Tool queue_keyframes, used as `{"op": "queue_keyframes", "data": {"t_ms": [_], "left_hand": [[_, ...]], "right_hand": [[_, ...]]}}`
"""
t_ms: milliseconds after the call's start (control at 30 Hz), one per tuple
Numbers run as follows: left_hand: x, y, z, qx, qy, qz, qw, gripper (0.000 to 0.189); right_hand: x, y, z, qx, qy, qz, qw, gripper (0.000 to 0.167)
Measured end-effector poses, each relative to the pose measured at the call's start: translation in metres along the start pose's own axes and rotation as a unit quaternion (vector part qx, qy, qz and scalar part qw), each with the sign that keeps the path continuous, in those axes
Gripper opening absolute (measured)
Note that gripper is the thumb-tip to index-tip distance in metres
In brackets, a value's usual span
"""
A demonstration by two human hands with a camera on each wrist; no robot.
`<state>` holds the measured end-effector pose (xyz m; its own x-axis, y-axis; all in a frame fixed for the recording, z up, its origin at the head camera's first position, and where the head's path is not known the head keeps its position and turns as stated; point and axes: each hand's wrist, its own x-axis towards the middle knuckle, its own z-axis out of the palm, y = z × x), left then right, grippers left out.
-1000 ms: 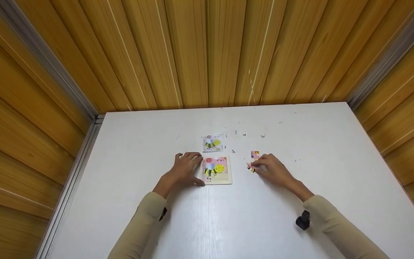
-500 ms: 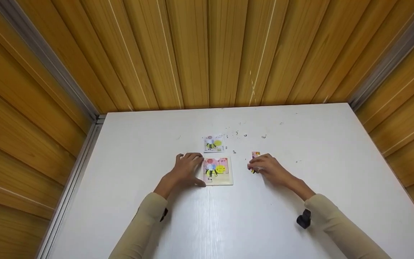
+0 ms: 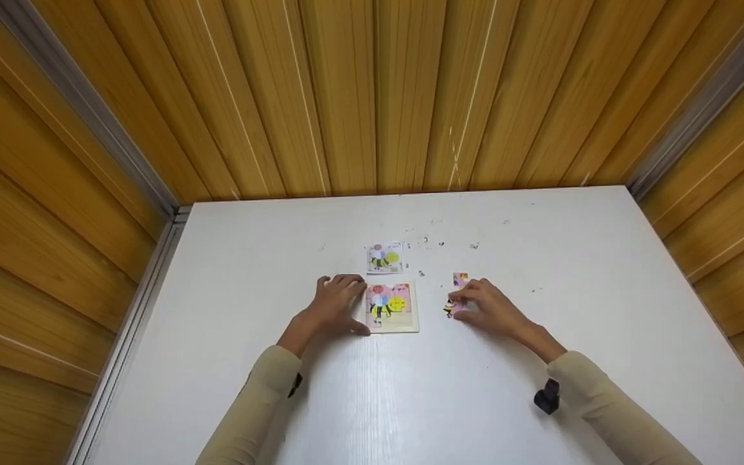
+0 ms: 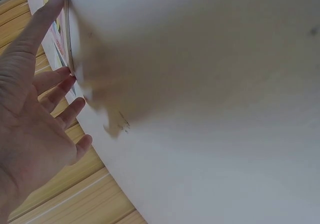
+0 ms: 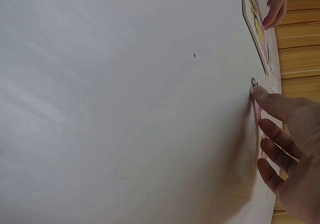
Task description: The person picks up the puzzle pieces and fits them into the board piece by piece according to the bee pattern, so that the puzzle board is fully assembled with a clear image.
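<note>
A square jigsaw board (image 3: 404,320) with a pale frame and a partly filled bee picture lies flat on the white table. My left hand (image 3: 330,303) holds its left side, thumb at the near corner and fingertips towards the far one. In the left wrist view the thumb and fingertips touch the board's edge. To the board's right, my right hand (image 3: 491,307) holds a pink, black and yellow puzzle piece (image 3: 449,309) between thumb and fingers, at the tabletop. The fingers hide part of it. Just beyond lies another pink and orange puzzle piece (image 3: 460,278).
A small printed card (image 3: 384,258) with the same bee picture lies just beyond the board. Small dark marks dot the white table (image 3: 268,252) farther back. Wood-look panels (image 3: 346,97) rise behind the table and on both sides.
The right fingers have turned the puzzle piece, and its black and yellow stripes now face left. The thumb and fingers stand wider apart. My left hand and the board stay put.
</note>
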<state>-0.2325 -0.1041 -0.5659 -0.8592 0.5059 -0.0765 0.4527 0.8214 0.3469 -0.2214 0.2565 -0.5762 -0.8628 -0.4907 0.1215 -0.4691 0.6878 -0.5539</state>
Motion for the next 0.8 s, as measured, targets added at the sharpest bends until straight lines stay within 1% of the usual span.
{"op": "queue_keyframes", "data": {"t_ms": [33, 100, 233, 267, 333, 433, 567, 800], "left_hand": [[-0.0002, 0.0003, 0.0001, -0.001, -0.001, -0.001, 1.0, 0.096], [-0.0007, 0.0009, 0.0003, -0.002, -0.002, -0.004, 1.0, 0.096], [-0.0014, 0.0011, 0.0006, -0.001, -0.001, -0.006, 1.0, 0.096], [-0.0015, 0.001, 0.0006, -0.001, -0.001, -0.006, 1.0, 0.096], [-0.0017, 0.0007, 0.0008, -0.004, -0.001, -0.004, 1.0, 0.096], [-0.0018, 0.0, 0.0011, -0.001, 0.004, 0.0, 1.0, 0.095], [-0.0007, -0.0009, 0.0014, 0.006, 0.006, 0.0, 1.0, 0.096], [0.0009, -0.0013, 0.0011, 0.005, 0.001, 0.002, 1.0, 0.098]], "right_hand": [[-0.0006, 0.0004, 0.0, 0.006, 0.001, -0.003, 1.0, 0.037], [-0.0014, 0.002, 0.0003, 0.009, 0.003, -0.024, 0.9997, 0.036], [-0.0014, 0.0049, 0.0017, 0.004, 0.002, -0.097, 0.9952, 0.03], [-0.0013, 0.0052, 0.0021, 0.001, 0.001, -0.112, 0.9938, 0.029], [-0.0012, 0.0052, 0.0027, -0.002, 0.0, -0.126, 0.992, 0.027], [-0.0006, 0.0038, 0.003, -0.004, 0.0, -0.114, 0.9935, 0.027], [-0.0003, 0.0011, 0.0028, -0.006, -0.002, -0.081, 0.9967, 0.029], [-0.0033, 0.0021, 0.0044, -0.019, 0.016, -0.052, 0.9983, 0.029]]}}
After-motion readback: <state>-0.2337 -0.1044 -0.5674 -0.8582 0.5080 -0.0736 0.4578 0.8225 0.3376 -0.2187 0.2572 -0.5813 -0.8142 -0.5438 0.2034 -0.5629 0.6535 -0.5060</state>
